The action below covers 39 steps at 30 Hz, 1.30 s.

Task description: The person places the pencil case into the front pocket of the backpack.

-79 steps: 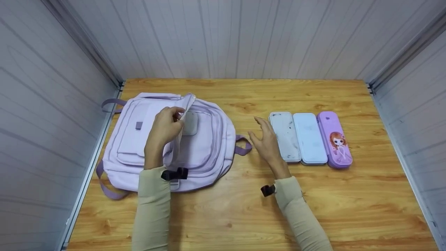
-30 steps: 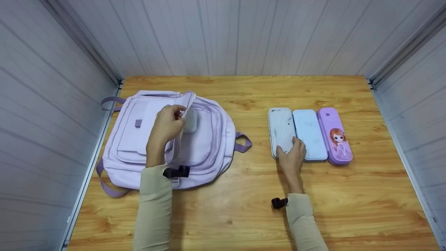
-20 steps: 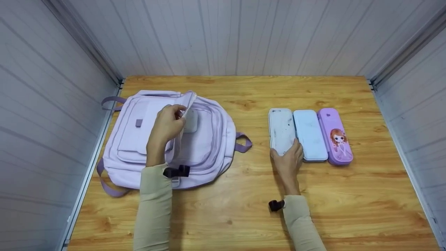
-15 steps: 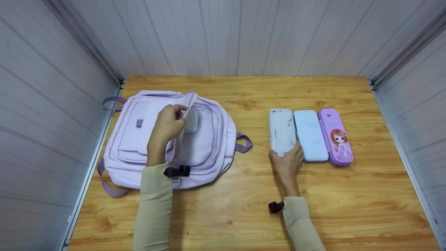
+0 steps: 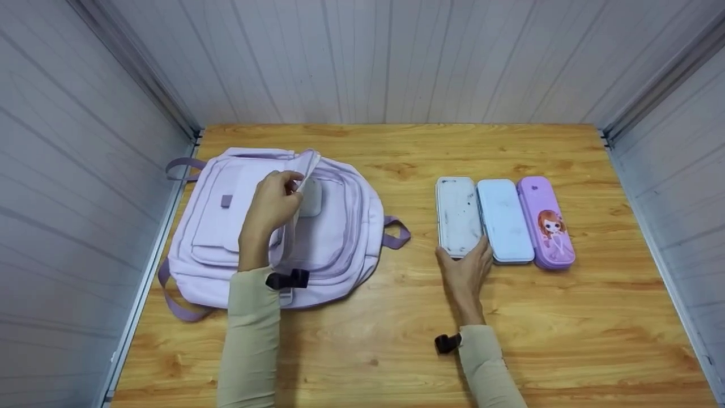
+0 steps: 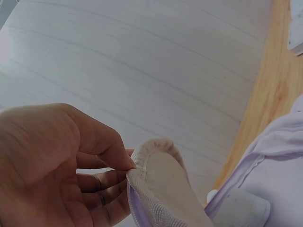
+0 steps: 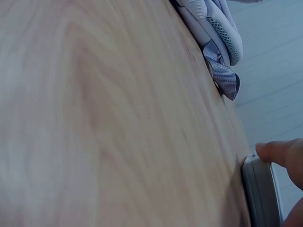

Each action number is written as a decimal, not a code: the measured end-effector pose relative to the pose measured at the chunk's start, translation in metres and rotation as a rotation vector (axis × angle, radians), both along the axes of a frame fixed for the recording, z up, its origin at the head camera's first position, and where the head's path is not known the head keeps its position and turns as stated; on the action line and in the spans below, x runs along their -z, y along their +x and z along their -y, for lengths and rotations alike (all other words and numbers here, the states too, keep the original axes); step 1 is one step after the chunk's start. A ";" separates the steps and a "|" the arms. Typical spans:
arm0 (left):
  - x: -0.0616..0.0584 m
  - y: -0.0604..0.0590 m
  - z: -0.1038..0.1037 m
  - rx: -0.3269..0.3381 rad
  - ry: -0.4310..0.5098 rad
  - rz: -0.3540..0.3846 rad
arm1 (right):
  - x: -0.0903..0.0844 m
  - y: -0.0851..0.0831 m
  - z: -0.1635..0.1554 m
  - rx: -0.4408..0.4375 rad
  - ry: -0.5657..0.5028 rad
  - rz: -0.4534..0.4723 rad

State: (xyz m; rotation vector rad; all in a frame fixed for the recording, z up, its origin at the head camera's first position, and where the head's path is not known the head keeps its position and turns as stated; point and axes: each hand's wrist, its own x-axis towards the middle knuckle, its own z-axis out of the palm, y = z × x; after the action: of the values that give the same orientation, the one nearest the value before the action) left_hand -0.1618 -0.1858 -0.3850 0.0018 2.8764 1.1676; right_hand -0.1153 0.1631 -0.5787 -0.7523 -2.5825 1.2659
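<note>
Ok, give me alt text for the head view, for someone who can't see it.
On a wooden table, the left hand pinches up a flap of a lilac backpack while the right hand grips the near end of a grey-white pencil case, leftmost of three.

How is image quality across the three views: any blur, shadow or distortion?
Head view: sharp, evenly lit, walls bowed by the wide lens, soft shadows beside the backpack. Left wrist view: left hand and flap edge close and soft. Right wrist view: table blurred, white case only at the edge.
</note>
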 end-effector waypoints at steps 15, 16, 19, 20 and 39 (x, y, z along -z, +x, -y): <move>0.001 0.001 0.001 -0.011 0.012 0.012 | 0.002 0.003 -0.001 0.043 -0.019 -0.165; 0.001 0.001 0.001 -0.010 0.012 0.015 | 0.001 0.003 -0.002 0.045 -0.018 -0.174; 0.001 0.001 0.001 -0.008 0.007 0.018 | 0.000 0.002 -0.003 0.055 -0.015 -0.202; 0.001 0.001 0.001 -0.006 0.006 0.017 | 0.000 0.002 -0.003 0.058 -0.015 -0.212; 0.001 0.000 -0.001 0.005 -0.001 0.006 | -0.006 0.003 -0.010 0.054 -0.066 -0.290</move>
State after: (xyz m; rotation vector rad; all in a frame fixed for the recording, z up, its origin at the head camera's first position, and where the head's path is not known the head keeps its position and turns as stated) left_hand -0.1614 -0.1845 -0.3856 0.0054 2.8702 1.1629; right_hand -0.1120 0.1731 -0.5723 -0.5948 -2.2864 1.3389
